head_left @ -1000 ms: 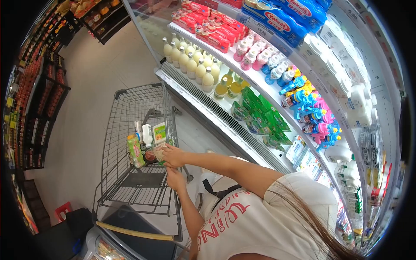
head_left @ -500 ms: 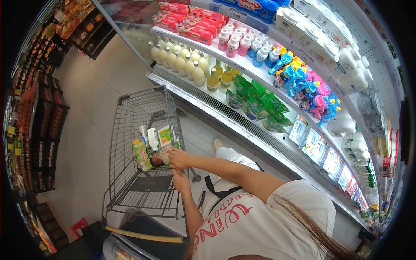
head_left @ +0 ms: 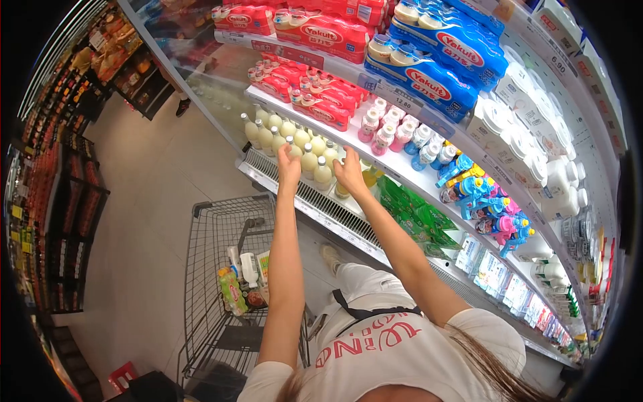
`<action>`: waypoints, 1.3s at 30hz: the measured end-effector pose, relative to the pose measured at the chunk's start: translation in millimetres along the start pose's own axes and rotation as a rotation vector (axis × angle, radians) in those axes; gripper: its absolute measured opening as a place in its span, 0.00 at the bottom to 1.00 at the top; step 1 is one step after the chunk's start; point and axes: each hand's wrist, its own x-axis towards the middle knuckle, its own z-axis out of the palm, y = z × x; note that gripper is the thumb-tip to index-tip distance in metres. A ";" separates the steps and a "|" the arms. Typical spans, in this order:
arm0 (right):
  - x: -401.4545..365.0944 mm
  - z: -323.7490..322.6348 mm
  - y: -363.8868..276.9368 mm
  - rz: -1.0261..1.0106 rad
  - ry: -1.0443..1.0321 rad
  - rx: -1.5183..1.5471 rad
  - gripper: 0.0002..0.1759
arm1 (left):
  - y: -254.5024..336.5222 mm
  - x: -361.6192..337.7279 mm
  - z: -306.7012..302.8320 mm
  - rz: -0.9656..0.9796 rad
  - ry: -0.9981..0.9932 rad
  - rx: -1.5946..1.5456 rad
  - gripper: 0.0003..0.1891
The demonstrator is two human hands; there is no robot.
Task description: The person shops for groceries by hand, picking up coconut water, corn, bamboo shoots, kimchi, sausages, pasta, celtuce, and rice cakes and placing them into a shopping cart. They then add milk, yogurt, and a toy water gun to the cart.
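Both my arms stretch toward the lowest shelf of a chilled display. My left hand (head_left: 289,164) is over the front row of cream-coloured bottles (head_left: 309,161), its fingers slightly apart; whether it touches a bottle cannot be made out. To its right, my right hand (head_left: 347,166) has thumb and fingers spread near the right end of these bottles, beside the yellow bottles (head_left: 369,177). Nothing shows in either hand. A shopping cart (head_left: 201,241) stands below left, holding a green pack (head_left: 232,292), a white bottle (head_left: 249,269) and other goods.
Red Yakult packs (head_left: 321,33) and blue packs (head_left: 435,57) fill shelves above. Green bags (head_left: 412,214) lie right of the bottles. The display's front grille (head_left: 315,197) runs between cart and shelf. Dark shelving (head_left: 74,221) stands at the left. A person's foot (head_left: 182,107) shows at the upper left.
Both hands have left the cart, moved up to the bottle shelf and separated. The view has shifted closer to the display, and a person's foot has appeared in the aisle.
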 end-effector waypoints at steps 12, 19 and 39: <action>127.8 30.1 42.8 0.181 0.043 0.038 0.31 | -30.0 234.8 57.8 0.073 -0.015 0.162 0.34; 125.6 54.7 59.4 0.167 0.103 0.247 0.27 | -39.3 242.3 48.5 0.040 -0.065 -0.124 0.29; -95.5 211.1 -90.9 -0.219 -1.209 0.450 0.29 | -115.9 -240.5 -230.4 -0.128 0.782 0.419 0.21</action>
